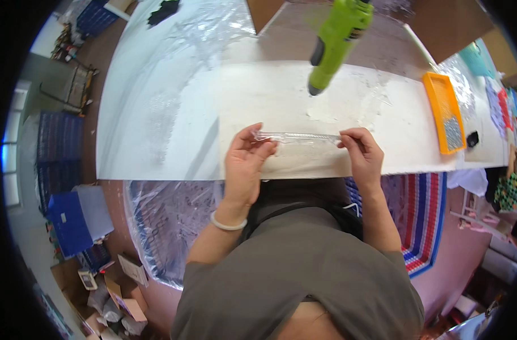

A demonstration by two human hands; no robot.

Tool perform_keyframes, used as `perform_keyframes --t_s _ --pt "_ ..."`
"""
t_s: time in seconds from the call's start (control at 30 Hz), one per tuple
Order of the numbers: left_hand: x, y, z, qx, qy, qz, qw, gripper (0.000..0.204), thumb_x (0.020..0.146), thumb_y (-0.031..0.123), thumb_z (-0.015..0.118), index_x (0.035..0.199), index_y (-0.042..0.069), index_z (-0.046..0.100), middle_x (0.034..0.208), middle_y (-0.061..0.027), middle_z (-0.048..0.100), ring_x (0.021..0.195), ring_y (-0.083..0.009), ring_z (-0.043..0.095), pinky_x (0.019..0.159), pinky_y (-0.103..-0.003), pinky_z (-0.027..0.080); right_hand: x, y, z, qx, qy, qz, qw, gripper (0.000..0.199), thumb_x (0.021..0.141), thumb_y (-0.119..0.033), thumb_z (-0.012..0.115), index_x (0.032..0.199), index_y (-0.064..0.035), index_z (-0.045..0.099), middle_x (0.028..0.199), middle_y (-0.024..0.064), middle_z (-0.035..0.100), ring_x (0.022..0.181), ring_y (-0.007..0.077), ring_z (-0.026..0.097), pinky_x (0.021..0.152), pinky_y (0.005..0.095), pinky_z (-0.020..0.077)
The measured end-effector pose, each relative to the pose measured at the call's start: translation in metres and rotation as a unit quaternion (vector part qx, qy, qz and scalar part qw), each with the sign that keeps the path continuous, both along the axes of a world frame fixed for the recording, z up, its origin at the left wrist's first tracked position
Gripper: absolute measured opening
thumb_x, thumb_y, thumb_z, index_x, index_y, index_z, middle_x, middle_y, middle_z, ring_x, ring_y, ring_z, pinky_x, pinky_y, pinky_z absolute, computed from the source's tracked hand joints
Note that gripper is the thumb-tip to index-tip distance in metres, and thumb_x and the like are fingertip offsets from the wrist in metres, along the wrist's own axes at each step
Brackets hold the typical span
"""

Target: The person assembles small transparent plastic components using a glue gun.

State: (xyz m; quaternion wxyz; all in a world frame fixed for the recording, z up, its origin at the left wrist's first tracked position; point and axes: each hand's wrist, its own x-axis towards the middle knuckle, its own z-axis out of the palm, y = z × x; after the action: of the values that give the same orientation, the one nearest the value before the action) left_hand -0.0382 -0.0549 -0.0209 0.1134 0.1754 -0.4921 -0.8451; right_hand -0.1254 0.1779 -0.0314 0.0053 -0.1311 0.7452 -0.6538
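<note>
Between my two hands, just above the near part of the table, stretches a slim clear plastic strip (303, 136) with a ribbed or toothed-looking edge. My left hand (246, 161) pinches its left end between thumb and fingers. At the other end, my right hand (361, 150) grips the tip with thumb and forefinger. What the strip belongs to is too see-through to make out. A lime-green electric screwdriver (340, 42) hangs point down beyond my hands, touching neither.
An orange tray (431, 93) of small metal pieces stands at the right of the white table (162, 124). Cardboard (451, 28) rises at the back. Below the edge are a plastic-lined basket (136, 226) at left and a striped woven bag (425, 226) at right.
</note>
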Motion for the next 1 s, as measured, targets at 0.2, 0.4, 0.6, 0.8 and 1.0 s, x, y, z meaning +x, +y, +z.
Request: perform_keyframes --t_s 0.2,0.4,0.6,0.8,1.0 --pt "-0.003 0.018 0.001 0.119 0.044 -0.039 0.991 0.024 0.105 0.008 0.06 0.129 0.003 0.059 0.125 -0.0115 0.065 0.116 -0.0246 0.066 0.103 -0.038 0.054 0.019 -0.011 0.003 -0.022 -0.08 0.024 0.996 0.006 0.099 0.002 0.063 0.103 0.0038 0.067 0.095 0.0071 0.067 0.082 0.0134 0.066 0.078 0.0259 0.0525" --pt "-0.002 0.0 0.021 -0.399 0.065 -0.135 0.905 0.024 0.104 0.005 0.061 0.127 -0.001 0.062 0.113 -0.0088 0.065 0.091 -0.0196 0.061 0.084 -0.03 0.049 0.02 -0.01 0.016 0.009 0.043 0.084 0.995 0.036 0.089 0.006 0.075 0.122 0.0002 0.064 0.122 0.012 0.066 0.104 0.0206 0.069 0.088 0.0314 0.0547" --pt "-0.007 0.011 0.026 -0.46 0.08 -0.217 0.857 0.03 0.094 -0.001 0.07 0.123 0.002 0.068 0.103 -0.0129 0.066 0.088 -0.0244 0.064 0.079 -0.031 0.053 0.012 -0.009 0.03 0.08 0.181 0.105 0.975 0.044 0.081 0.006 0.081 0.121 -0.0041 0.068 0.131 0.0147 0.065 0.109 0.0255 0.069 0.091 0.0335 0.0554" --pt "0.006 -0.005 0.03 -0.501 0.056 -0.185 0.844 0.037 0.087 -0.007 0.073 0.122 0.003 0.068 0.108 -0.013 0.068 0.088 -0.0246 0.066 0.077 -0.033 0.055 0.017 0.013 0.012 0.061 0.082 0.047 0.994 0.015 0.087 0.003 0.078 0.099 -0.0012 0.07 0.097 0.0071 0.07 0.082 0.0171 0.066 0.075 0.0282 0.0531" --pt "0.013 -0.023 0.008 -0.485 0.035 -0.119 0.865 0.029 0.084 -0.009 0.074 0.111 0.001 0.073 0.114 -0.0112 0.067 0.092 -0.0217 0.066 0.074 -0.032 0.055 0.017 0.005 0.009 0.053 -0.102 0.043 0.992 0.013 0.091 -0.001 0.077 0.101 -0.0013 0.07 0.09 0.0027 0.067 0.077 0.0092 0.058 0.07 0.0236 0.0475"
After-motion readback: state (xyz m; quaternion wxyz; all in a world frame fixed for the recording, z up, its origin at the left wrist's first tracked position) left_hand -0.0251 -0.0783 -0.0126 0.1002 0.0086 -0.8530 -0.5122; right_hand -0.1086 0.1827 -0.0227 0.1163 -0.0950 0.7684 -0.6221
